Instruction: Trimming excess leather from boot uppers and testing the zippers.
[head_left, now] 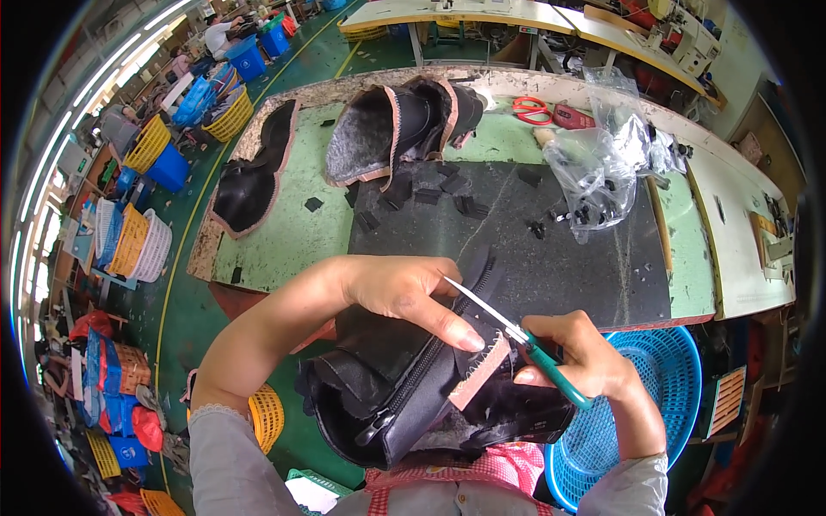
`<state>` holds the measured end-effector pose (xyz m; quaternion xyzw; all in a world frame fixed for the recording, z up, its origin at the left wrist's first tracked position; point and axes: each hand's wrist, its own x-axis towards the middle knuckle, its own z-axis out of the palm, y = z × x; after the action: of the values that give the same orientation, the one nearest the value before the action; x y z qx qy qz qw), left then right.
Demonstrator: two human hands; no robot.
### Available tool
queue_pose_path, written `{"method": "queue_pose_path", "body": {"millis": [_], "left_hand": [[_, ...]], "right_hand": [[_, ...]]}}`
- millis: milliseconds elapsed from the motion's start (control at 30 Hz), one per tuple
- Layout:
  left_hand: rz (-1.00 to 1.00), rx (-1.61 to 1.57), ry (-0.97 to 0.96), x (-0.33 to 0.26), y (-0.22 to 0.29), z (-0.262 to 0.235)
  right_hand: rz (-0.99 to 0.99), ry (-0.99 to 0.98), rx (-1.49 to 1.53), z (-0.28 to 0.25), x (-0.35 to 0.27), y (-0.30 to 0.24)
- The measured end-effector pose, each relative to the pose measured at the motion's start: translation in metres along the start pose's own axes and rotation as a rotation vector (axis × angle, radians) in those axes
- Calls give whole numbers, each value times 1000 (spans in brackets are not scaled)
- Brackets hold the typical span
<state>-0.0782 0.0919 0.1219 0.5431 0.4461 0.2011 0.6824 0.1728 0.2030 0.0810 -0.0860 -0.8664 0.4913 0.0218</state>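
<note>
A black boot upper [340, 383] with a dark fuzzy lining lies tilted between me and the table's near edge. Along it runs a black zipper [406, 376], its pull toward me and its far end over the table. My left hand [403, 291] grips the upper beside the zipper, thumb on top and the other fingers partly hidden. In my right hand [585, 351] are green-handled scissors [544, 363], their blades pointing up and left toward my left hand. Below the blades shows a pinkish-tan edge strip [478, 375] with zigzag stitching. Whether the blades are apart is unclear.
On the table's dark mat [585, 284] lie several small black pieces [428, 196]. Behind are fleece-lined boot uppers [366, 133], a flat black piece [245, 199], red-handled scissors [533, 109] and a clear plastic bag [594, 185]. A blue basket [695, 370] stands at my right.
</note>
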Motion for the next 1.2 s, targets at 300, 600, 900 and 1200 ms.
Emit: {"method": "queue_pose_path", "body": {"millis": [300, 600, 900, 1200], "left_hand": [[497, 1471, 1270, -18, -31, -42], [-178, 54, 774, -59, -44, -62], [-80, 51, 1140, -18, -19, -22], [-172, 239, 1328, -40, -122, -188]], "right_hand": [[661, 803, -421, -89, -52, 116], [756, 884, -1003, -148, -108, 208], [79, 650, -385, -44, 45, 125], [15, 587, -414, -34, 84, 135]]}}
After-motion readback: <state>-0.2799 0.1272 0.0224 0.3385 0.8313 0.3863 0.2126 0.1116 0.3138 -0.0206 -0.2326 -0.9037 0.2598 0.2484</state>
